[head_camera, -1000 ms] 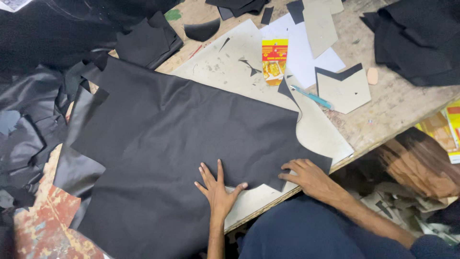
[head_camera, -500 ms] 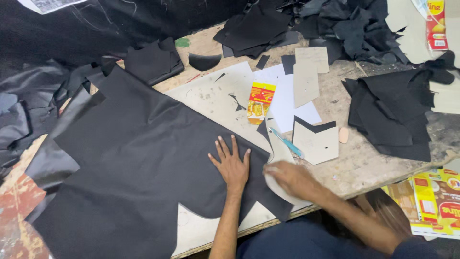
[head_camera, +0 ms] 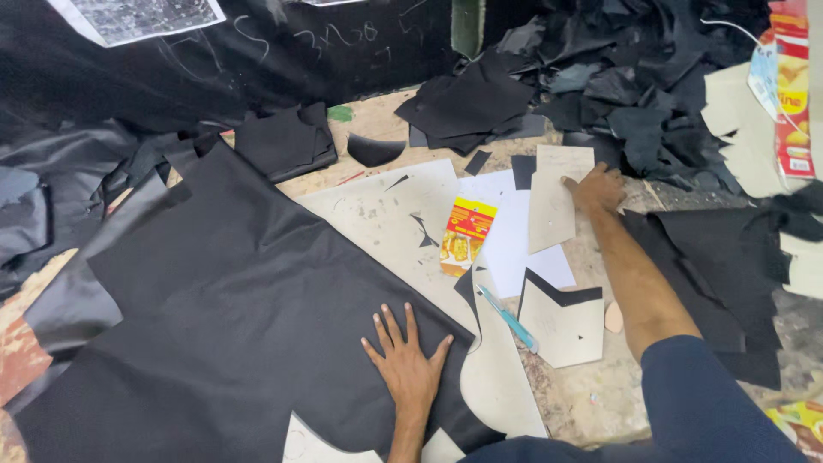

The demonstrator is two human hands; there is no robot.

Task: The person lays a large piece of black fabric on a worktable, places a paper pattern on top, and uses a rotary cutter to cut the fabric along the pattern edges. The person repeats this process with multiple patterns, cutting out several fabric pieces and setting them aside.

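My left hand point(head_camera: 407, 363) lies flat with fingers spread on a large black sheet of leather-like material point(head_camera: 231, 317) that covers the near left of the worktable. My right hand point(head_camera: 597, 189) is stretched out to the far side and rests its fingers on the edge of a beige cardboard pattern piece point(head_camera: 555, 199). Another beige pattern with a black strip along its top point(head_camera: 561, 319) lies nearer, beside a light blue pen point(head_camera: 507, 318). A small yellow and red packet point(head_camera: 464, 231) sits on white paper point(head_camera: 510, 249).
Heaps of black offcuts point(head_camera: 600, 77) fill the far side, and more black pieces point(head_camera: 720, 257) lie at the right. A dark wall with chalk marks point(head_camera: 283, 51) stands behind. A yellow and red box point(head_camera: 793, 94) stands at the far right.
My right hand has left the near edge of the black sheet and reached out to the far cardboard pattern. My left hand stays pressed on the sheet. The view has tilted up.
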